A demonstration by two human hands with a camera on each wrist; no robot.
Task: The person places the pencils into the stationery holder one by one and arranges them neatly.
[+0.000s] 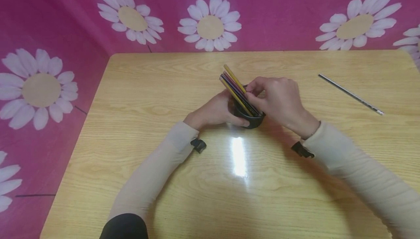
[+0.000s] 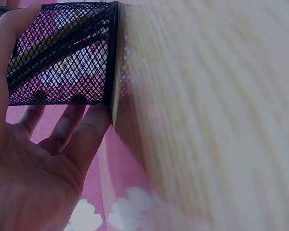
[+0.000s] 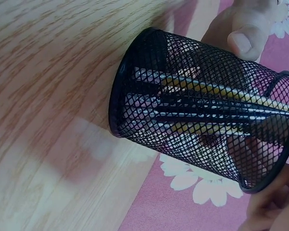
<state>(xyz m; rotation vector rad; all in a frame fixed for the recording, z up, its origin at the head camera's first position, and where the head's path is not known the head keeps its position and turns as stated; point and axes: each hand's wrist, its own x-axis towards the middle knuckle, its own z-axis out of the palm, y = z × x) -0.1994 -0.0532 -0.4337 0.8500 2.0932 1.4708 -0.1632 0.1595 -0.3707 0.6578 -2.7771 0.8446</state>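
Observation:
A black mesh pencil cup (image 3: 202, 110) stands on the table, with several pencils (image 1: 237, 89) leaning to the left out of its mouth. Some are yellow, others dark or reddish. My left hand (image 1: 218, 109) holds the cup from its left side; the left wrist view shows the fingers and thumb around the mesh wall (image 2: 62, 57). Over the cup's rim, my right hand (image 1: 279, 98) has its thumb and index finger pinched at the pencils, partly hiding the rim. Pencil lower ends show through the mesh in the right wrist view.
A single dark-and-silver pencil (image 1: 351, 94) lies slantwise on the wooden table (image 1: 147, 86), to the right of the cup. Pink cloth (image 1: 279, 13) with white daisies hangs behind the table and along its left side.

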